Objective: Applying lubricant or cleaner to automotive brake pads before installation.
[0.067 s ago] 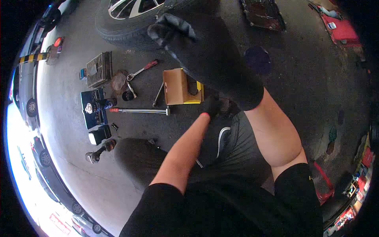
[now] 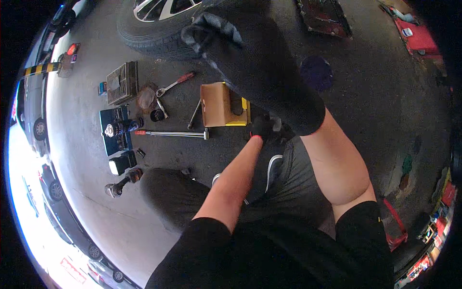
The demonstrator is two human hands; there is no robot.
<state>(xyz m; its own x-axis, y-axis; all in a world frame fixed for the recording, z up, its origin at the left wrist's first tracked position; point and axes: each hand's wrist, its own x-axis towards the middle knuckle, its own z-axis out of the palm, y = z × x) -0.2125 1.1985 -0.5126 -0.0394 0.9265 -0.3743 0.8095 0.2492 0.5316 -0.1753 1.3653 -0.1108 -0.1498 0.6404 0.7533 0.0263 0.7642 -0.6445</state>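
We see the gloved left hand (image 2: 263, 126) low, fingers hidden, so we can't tell openness or grip. Open cardboard box (image 2: 212, 110) just beyond it, leftward. Gloved right hand (image 2: 252, 58) raised, fingers seemingly curled; hold unclear. Tyre (image 2: 151, 44) past right hand.

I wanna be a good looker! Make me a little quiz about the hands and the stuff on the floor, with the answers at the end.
1. True or false: dark gloves cover both the left hand and the right hand.

2. Which of these is nearest the left hand?
A) big tyre
B) cardboard box
C) blue tool tray

3. Fill in the blank, with "open" or "shut": the cardboard box is ____.

Key: 1. True. 2. B. 3. Open.
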